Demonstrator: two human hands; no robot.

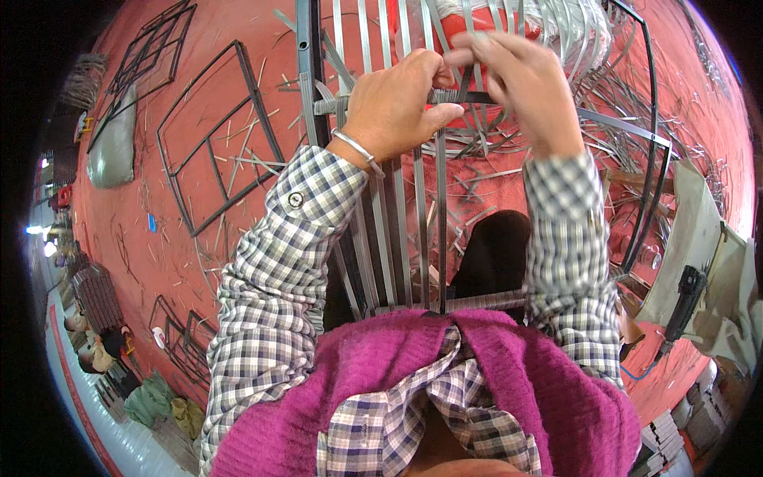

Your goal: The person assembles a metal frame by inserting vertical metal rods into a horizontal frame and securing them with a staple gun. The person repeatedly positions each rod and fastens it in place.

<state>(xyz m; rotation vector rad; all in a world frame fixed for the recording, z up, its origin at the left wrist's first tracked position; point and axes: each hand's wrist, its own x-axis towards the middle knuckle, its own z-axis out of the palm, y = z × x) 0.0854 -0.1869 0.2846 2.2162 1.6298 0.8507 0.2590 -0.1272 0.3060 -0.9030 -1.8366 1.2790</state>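
A dark metal frame (308,48) stands before me, with flat grey strips (384,32) stretched lengthwise over it. My left hand (401,99) is at its crossbar, fingers curled in among the strips and thumb stuck out to the right. What those fingers grip is hidden. Grey strip is wound round the crossbar (445,96) beside the thumb. My right hand (520,83) is just to the right, raised over the strips and smeared by motion. Its fingertips point left, close to the left hand's fingers; I cannot make out anything in them.
Loose strips lie tangled on the red floor (485,187) beyond and right of the frame. Other dark metal frames (214,151) lie at the left. A black hand tool (685,306) with a blue cord rests on pale cloth (664,238) at the right. A plastic-wrapped bundle (568,32) is behind the strips.
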